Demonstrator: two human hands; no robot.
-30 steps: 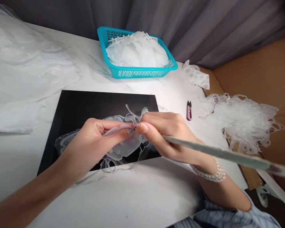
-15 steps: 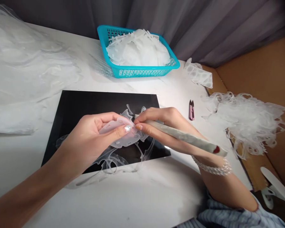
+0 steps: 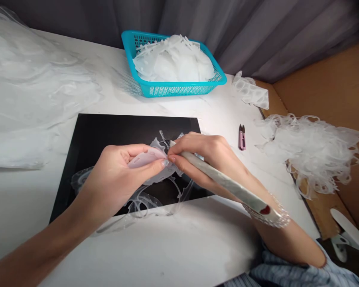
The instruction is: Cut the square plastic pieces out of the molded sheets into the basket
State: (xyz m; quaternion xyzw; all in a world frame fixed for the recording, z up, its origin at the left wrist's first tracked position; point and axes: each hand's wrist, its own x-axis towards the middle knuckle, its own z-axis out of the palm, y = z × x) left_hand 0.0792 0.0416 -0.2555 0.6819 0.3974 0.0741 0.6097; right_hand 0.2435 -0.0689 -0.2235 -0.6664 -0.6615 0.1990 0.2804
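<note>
In the head view, at the centre of the frame: pinching a translucent plastic piece (image 3: 148, 157) between thumb and fingers of the left hand (image 3: 119, 171), over a black board (image 3: 113, 127). With the right hand (image 3: 208, 148), gripping a long marbled tool (image 3: 230, 181), red-marked end towards the lower right. Cannot tell the kind of tip, nor whether also pinching the piece's edge with the same fingertips.

Judging by the look, very light, thin and flexible, probably smooth and somewhat slippery; likely easy to crease. Better to take hold of by the broad part, close to the edge.

Also to see on the board, and spilling over its near edge onto the white table (image 3: 197, 243): clear strips (image 3: 143, 201), tangled. At the upper centre, a teal basket (image 3: 179, 84) full of whitish pieces (image 3: 176, 59); at the right, purple-pink thread snips (image 3: 242, 137), heaped scraps (image 3: 317, 147) and brown cardboard (image 3: 326, 79). Behind, a grey curtain (image 3: 257, 36); at the upper left, piled film (image 3: 32, 79).
</note>
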